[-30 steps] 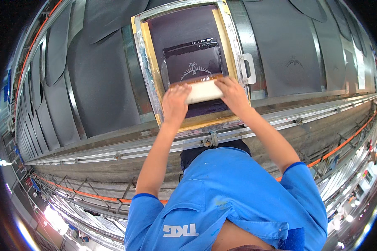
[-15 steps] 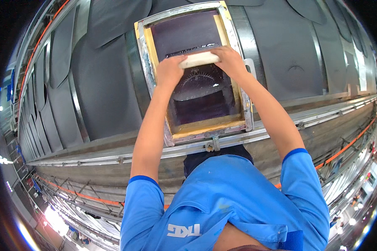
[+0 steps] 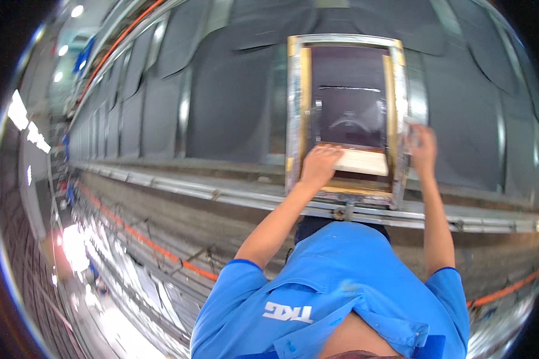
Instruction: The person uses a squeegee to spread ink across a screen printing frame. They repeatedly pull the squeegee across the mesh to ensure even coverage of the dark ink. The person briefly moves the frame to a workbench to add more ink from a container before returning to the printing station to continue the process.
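Observation:
A screen-printing frame [image 3: 294, 113] with metal sides and yellowish tape along its inner edges lies over the dark sheets. Across the near end of its mesh [image 3: 350, 72] rests a squeegee with a pale, bar-shaped handle [image 3: 363, 162]. My left hand [image 3: 321, 164] is closed on the squeegee's left end. Beyond the squeegee, a pale curved scale-like pattern [image 3: 350, 124] shows on the dark mesh. My right hand [image 3: 423, 149] is off the squeegee, beside the frame's right side near its side handle [image 3: 408, 124]. Motion blurs its fingers, so its grip is unclear.
Dark grey sheets [image 3: 224, 102] lie in a row along the long table, with metal strips [image 3: 184, 110] between them. A metal rail [image 3: 245, 200] edges the table on my side, with a clamp-like fitting [image 3: 340, 212] by the frame. Orange tubing [image 3: 144, 230] runs below.
The squeegee has come toward me, to the mesh's near end. My right hand has let go of it and moved to the frame's right side; my left hand stays on it. The view has shifted.

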### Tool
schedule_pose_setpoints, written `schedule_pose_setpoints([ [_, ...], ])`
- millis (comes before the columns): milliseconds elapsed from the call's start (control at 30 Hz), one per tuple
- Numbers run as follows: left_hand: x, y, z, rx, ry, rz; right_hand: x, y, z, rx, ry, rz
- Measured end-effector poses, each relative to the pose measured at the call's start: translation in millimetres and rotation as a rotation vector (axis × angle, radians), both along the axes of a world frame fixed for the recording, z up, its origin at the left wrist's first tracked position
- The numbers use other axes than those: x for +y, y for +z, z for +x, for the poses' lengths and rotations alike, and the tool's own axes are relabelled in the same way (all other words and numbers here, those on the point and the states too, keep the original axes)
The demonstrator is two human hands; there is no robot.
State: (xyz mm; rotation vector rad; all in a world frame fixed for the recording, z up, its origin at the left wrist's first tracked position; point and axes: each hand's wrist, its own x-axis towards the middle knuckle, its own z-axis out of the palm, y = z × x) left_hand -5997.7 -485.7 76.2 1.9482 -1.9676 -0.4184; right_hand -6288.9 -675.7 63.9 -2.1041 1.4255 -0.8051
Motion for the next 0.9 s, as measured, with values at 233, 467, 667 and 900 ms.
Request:
schedule_pose_setpoints([
  [233,-8,-11,-11,-0.023,-0.032,-0.081,-71,-72,-7,-0.134,-0.204,0.306],
  [467,25,-5,4,0.057,0.055,-0.187,-52,10,36,-0.213,-0.14,0.077],
  [667,64,49,85,0.163,0.074,-0.175,-6,88,123,-0.247,-0.037,0.046],
  [900,114,44,250,0.136,0.078,-0.17,54,41,295,-0.213,-0.128,0.052],
])
